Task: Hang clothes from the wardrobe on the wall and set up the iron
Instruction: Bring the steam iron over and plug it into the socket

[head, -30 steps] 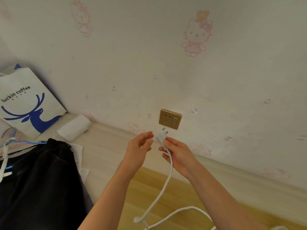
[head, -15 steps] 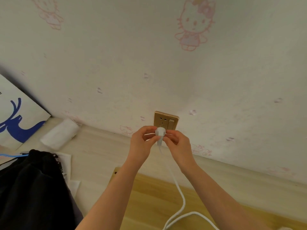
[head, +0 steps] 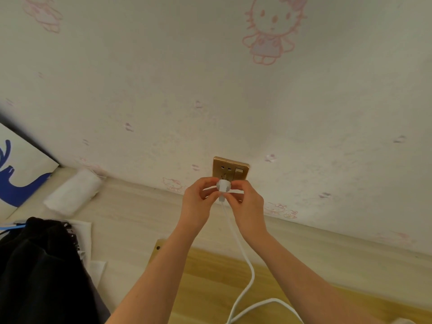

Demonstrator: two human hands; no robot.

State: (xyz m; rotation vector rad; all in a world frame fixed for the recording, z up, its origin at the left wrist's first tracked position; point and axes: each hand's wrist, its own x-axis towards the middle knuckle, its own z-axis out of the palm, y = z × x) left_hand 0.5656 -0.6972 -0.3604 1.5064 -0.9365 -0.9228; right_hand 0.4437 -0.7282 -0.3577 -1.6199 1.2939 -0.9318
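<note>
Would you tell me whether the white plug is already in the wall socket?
Not yet in: both hands hold the plug just before the gold socket, prongs still visible.

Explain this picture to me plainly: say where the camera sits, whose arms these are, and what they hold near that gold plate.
There is no machine here. One wide-angle camera sits on a person's head and looks forward and down, so the two bare arms reaching in from below are that person's own. The left hand and right hand together pinch a white plug, held right at the gold wall socket; whether its pins are in yet is hidden. The plug's white cord trails down toward the camera. On the pale surface at left lie a black garment, a white roll and a paper bag with a blue deer.
</note>
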